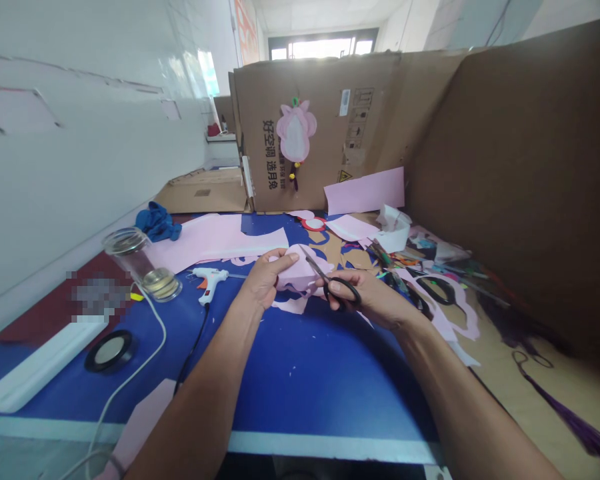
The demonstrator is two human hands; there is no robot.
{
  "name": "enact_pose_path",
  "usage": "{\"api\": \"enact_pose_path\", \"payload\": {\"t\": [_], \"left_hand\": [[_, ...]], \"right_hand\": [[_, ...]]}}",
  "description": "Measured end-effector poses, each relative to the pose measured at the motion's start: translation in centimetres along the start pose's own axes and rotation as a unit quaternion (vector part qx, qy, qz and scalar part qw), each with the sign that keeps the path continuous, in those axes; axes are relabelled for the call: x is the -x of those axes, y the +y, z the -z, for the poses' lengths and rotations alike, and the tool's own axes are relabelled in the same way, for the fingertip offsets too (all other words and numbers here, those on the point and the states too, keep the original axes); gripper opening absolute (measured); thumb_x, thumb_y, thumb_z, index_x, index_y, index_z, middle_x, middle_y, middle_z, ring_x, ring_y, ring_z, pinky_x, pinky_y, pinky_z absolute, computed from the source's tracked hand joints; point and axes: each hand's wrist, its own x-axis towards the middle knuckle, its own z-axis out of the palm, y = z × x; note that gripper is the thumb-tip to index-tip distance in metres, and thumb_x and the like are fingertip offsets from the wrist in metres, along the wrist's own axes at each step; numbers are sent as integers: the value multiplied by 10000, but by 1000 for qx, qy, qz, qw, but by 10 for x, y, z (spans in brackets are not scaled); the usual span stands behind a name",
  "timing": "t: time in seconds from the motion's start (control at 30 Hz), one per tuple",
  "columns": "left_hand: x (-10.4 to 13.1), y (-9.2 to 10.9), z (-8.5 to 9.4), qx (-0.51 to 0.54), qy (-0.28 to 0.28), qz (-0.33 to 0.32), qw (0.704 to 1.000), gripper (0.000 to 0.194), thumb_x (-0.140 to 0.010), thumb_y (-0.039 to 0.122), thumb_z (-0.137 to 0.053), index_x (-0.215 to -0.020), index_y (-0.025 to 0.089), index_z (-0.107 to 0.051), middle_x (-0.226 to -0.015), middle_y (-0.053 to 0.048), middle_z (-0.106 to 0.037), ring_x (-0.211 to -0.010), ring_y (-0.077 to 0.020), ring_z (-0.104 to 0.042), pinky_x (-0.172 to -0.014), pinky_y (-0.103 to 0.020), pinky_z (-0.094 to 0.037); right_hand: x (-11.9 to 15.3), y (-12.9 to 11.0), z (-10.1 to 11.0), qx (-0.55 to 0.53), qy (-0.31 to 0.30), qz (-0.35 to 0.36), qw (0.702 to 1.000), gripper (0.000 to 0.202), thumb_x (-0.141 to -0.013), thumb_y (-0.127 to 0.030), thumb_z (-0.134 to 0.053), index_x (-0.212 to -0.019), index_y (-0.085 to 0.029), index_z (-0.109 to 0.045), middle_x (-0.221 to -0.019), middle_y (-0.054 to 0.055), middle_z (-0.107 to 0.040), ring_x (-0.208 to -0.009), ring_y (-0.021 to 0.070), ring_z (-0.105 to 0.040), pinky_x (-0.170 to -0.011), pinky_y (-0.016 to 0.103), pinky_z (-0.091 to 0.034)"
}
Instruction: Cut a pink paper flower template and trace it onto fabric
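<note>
My left hand [267, 275] pinches a piece of pink paper [300, 270] above the blue tabletop [290, 373], thumb on top. In my right hand [360, 297] is a pair of black-handled scissors [341, 291], fingers through the loops. The scissor blades point up and left and lie over the pink paper, close to my left thumb. Whether the blades are cutting at this instant I cannot tell. Below the held paper a pink scrap [291, 305] rests on the table.
A white glue gun [211, 280] and a glass jar [145, 263] stand left, with black tape [109, 351] nearer. Pink sheets [205, 240] and brown scraps [333, 247] lie behind. Tall cardboard [380, 127] bearing a pink flower-shaped ornament [296, 133] encloses the back and right. A purple tassel [565, 413] lies right.
</note>
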Motion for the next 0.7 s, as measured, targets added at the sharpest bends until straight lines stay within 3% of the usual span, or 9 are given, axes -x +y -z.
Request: {"api": "enact_pose_path", "payload": {"t": [0.2, 0.37, 0.7], "left_hand": [[1, -4, -4, -2, 31, -7, 999, 496, -464, 366, -1024, -684, 194, -615, -598, 26, -600, -479, -104, -516, -436, -220, -384], [2, -5, -7, 3, 47, -11, 999, 529, -454, 356, -1005, -659, 216, -538, -597, 36, -593, -484, -104, -518, -440, -218, -410], [2, -7, -10, 4, 61, -10, 998, 531, -437, 362, -993, -641, 219, -523, -585, 35, -575, -464, -89, -479, -419, -205, -371]], "right_hand": [[-1, 3, -1, -39, -14, -22, 999, 661, -736, -769, -930, -992, -170, -814, -712, 9, -691, -570, 95, -419, -529, 269, -239], [-3, 7, -1, -67, -26, -28, 997, 659, -758, -750, -928, -1059, -173, -822, -774, 37, -747, -557, 88, -396, -515, 258, -223], [-6, 14, -1, -108, -30, -21, 993, 606, -784, -702, -937, -1075, -181, -833, -730, 13, -693, -551, 82, -360, -513, 246, -236]]}}
